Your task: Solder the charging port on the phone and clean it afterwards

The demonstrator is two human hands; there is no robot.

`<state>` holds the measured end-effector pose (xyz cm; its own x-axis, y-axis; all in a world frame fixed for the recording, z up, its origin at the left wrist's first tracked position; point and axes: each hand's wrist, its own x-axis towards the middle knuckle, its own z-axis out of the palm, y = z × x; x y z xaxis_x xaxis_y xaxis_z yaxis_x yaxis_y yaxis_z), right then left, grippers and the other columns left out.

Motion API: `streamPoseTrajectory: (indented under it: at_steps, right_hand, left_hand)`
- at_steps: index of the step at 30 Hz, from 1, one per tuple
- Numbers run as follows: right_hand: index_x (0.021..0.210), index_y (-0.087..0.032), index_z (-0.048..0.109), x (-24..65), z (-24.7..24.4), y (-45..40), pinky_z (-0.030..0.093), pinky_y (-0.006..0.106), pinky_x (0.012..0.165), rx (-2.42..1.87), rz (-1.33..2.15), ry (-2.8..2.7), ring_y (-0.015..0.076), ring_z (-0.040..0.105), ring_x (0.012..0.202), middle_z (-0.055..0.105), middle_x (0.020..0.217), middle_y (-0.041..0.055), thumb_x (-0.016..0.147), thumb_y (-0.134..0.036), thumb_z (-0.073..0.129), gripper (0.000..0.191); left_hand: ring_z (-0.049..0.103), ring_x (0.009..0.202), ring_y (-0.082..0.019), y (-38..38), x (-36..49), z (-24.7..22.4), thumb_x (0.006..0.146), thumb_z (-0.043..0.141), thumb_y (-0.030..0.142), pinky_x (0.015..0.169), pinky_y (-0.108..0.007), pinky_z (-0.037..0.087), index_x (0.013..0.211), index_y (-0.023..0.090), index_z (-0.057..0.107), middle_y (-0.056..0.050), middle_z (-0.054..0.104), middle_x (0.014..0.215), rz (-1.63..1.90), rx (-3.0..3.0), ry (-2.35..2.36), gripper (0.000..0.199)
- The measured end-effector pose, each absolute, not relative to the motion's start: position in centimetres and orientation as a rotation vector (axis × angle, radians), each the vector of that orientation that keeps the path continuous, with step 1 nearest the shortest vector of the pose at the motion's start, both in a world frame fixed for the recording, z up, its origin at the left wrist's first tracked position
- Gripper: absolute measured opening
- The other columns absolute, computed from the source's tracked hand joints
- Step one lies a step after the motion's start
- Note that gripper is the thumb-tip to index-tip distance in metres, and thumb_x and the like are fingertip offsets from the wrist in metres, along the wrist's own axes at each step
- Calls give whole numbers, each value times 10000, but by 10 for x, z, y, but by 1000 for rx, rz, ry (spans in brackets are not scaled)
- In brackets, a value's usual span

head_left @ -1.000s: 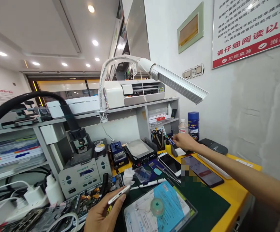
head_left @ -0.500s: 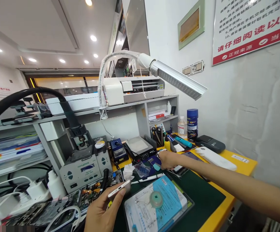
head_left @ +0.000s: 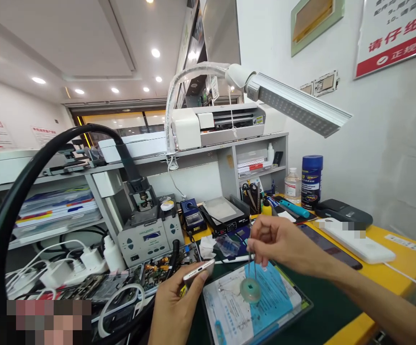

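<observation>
My left hand (head_left: 175, 302) is closed round a smartphone (head_left: 199, 271), its bottom edge with the charging port facing me. Held in the fingers of my right hand (head_left: 275, 242) is a pair of tweezers (head_left: 252, 268), pointing down. The tweezer tips are at a small round translucent dish (head_left: 251, 291) with a greenish middle; whether they touch it I cannot tell. Under the dish lies a flat case (head_left: 275, 306) with blue and white printed paper. A dark green mat (head_left: 322, 311) is beneath the case.
A rework station (head_left: 150, 244) and a blue soldering station (head_left: 192, 215) stand behind my left hand. Circuit boards and cables crowd the left. A lamp (head_left: 297, 103) hangs overhead. To the right are a spray can (head_left: 311, 182), a dark phone (head_left: 328, 244) and a white power bank (head_left: 358, 242).
My right hand has come back from the far side of the bench and now holds tweezers over the round dish. The camera view has turned left. My left hand still holds the smartphone.
</observation>
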<state>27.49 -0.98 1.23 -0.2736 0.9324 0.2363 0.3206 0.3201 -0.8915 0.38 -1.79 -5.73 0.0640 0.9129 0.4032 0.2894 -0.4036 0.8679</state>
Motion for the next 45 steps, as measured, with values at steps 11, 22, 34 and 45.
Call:
streamPoseTrajectory:
  at_steps: [11,22,34,45]
  right_hand:
    - [856,-223,554,251,2,-5,457,275,651,-1054,751,-1987,151,575,715,642,776,-16,923,-302,610,118]
    - [865,-197,616,249,0,-3,380,282,593,-1271,701,-2141,160,492,672,614,777,7,911,-282,574,106]
    - [848,-189,642,253,7,9,526,275,532,-1261,1010,-2044,192,678,636,674,699,7,937,-411,606,242]
    - [938,-264,759,229,20,-7,631,230,708,-986,891,-1691,188,768,783,794,864,25,884,-507,702,255]
  left_hand:
    - [712,939,-221,-17,4,-56,887,699,487,831,-257,540,996,230,800,-21,812,1009,1325,1699,1164,297]
    - [696,930,-220,-12,7,-42,911,680,422,827,-266,509,1012,193,785,-30,800,986,1253,1707,1090,272]
    - [667,895,-187,-6,10,-43,929,664,400,800,-246,496,980,197,784,-12,786,952,1320,1664,1075,242]
    - [725,933,-222,-14,13,-60,938,638,362,849,-288,526,1008,225,771,-39,799,987,1387,1704,1072,203]
